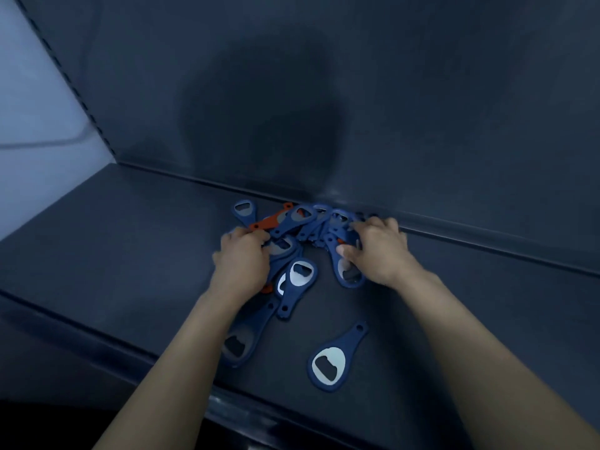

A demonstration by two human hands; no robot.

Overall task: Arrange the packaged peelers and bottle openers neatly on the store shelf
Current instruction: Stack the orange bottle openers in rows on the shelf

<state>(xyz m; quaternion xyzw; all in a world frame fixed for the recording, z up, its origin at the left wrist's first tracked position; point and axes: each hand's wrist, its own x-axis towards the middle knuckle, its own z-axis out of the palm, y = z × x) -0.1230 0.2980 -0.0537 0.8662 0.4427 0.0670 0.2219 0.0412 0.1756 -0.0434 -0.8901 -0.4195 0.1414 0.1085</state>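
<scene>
The openers (302, 216) lie in a tangled blue heap against the back wall (422, 125), with a few orange ones (268, 221) mixed in, and both hands are in the heap. The left hand (242, 259) has its fingers curled round a clutch of openers at the heap's left side. The right hand (380, 254) pinches others on the opposite side, fingers hooked over and thumb against a handle. Between the two grips a face-up opener (297, 280) shows its metal. Nearer the person than either grip, a stray (334, 358) sits alone on the shelf (130, 254), and a near opener (243, 339) lies partly under the left forearm. No peelers show. The risk, as I judge it, is that the handles interlock, so lifting either handful could drag neighbours along and scatter them. A sweep of the forearm could also nudge the near ones off the front edge.
</scene>
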